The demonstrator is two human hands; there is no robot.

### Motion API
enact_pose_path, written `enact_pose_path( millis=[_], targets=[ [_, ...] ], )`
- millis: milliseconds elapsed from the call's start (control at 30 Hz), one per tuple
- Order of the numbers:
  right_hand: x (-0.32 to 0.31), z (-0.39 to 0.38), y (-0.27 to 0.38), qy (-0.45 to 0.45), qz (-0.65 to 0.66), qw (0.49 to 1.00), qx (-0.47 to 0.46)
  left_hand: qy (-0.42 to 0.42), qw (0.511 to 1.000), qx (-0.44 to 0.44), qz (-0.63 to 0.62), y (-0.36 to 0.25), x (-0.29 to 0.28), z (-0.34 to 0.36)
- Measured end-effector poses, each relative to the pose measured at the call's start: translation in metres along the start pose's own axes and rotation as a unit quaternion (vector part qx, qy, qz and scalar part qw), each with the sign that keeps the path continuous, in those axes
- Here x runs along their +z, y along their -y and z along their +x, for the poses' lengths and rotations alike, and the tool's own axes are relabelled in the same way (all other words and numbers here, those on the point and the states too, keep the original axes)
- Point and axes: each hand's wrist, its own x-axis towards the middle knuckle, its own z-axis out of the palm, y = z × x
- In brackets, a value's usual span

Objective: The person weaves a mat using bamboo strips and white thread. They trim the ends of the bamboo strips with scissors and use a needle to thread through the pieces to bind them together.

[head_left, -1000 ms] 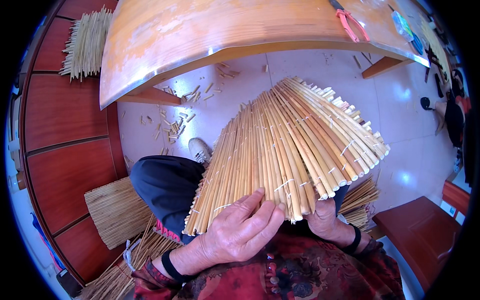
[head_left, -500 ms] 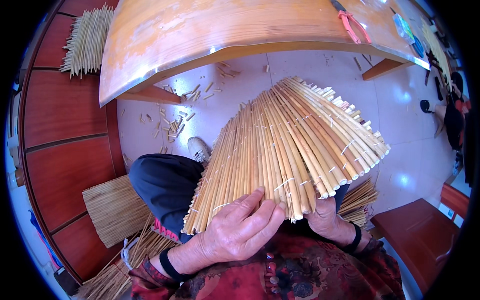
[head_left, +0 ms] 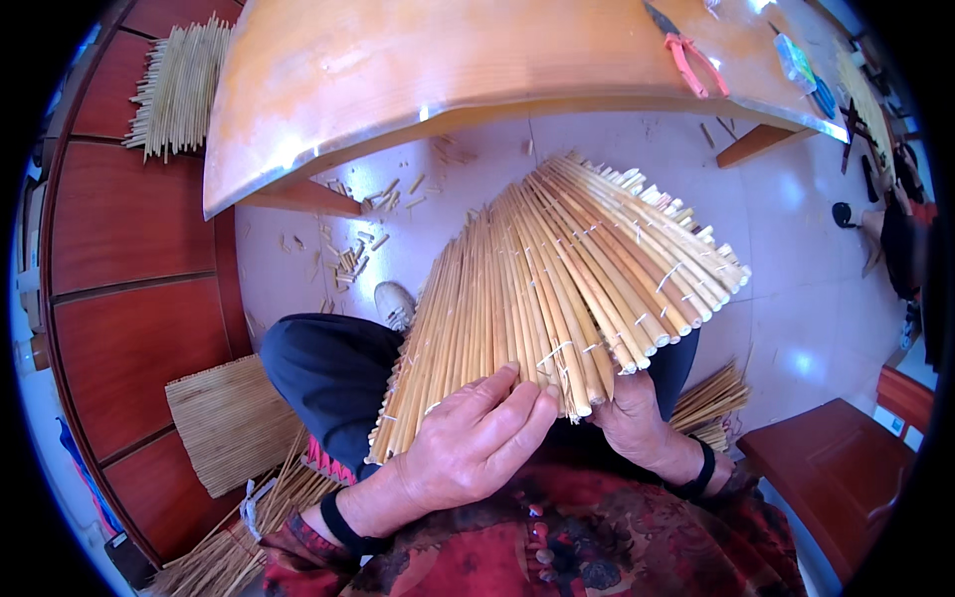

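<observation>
Across my lap lies a mat of thin tan reed stalks [head_left: 497, 289], tied side by side with white thread. It bends over into a ridge, with cut stalk ends along its right side. My left hand [head_left: 470, 436] is closed on the near edge, fingertips pinching the stalk ends from above. Close by on the right, my right hand [head_left: 635, 423] grips the same edge from below, its fingers partly hidden under the mat. Between the two hands, a loose bit of white thread [head_left: 555, 350] and frayed stalk ends show.
A wooden table [head_left: 398, 60] stands ahead, bearing red-handled pliers [head_left: 688, 62]. Cut reed pieces [head_left: 350, 261] litter the floor beneath. Reed bundles [head_left: 244, 532] and a finished-looking mat [head_left: 231, 423] lie at left, beside red cabinets [head_left: 129, 219]. A dark red stool [head_left: 831, 478] stands right; another person [head_left: 900, 229] is far right.
The mat's right side has shifted a little left and down. My right hand has moved slightly left, nearer my left hand, which keeps its hold.
</observation>
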Motion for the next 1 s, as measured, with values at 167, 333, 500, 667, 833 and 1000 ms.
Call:
enact_pose_path(
  millis=[167, 333, 500, 667, 833, 1000],
  targets=[
    [-0.01, 0.011, 0.01, 0.021, -0.046, 0.998, -0.035, 0.055, 0.996, -0.073, 0.018, -0.012, -0.006, 0.014],
    [-0.01, 0.015, 0.018, 0.034, -0.003, 0.999, -0.002, 0.031, 0.993, -0.085, 0.069, -0.009, 0.006, 0.006],
    [-0.01, 0.017, 0.011, 0.033, 0.006, 0.999, 0.013, -0.02, 0.994, -0.087, 0.055, -0.01, 0.008, 0.015],
    [0.002, 0.017, 0.004, 0.006, 0.093, 0.995, 0.047, -0.034, 0.995, -0.09, 0.026, -0.005, 0.009, 0.013],
    [0.0, 0.018, 0.008, 0.016, 0.097, 0.993, 0.059, -0.013, 0.997, -0.07, 0.023, -0.001, 0.005, 0.014],
    [0.0, 0.022, 0.011, 0.028, 0.087, 0.993, 0.07, 0.0, 0.998, -0.065, 0.018, 0.003, 0.002, 0.014]
  ],
)
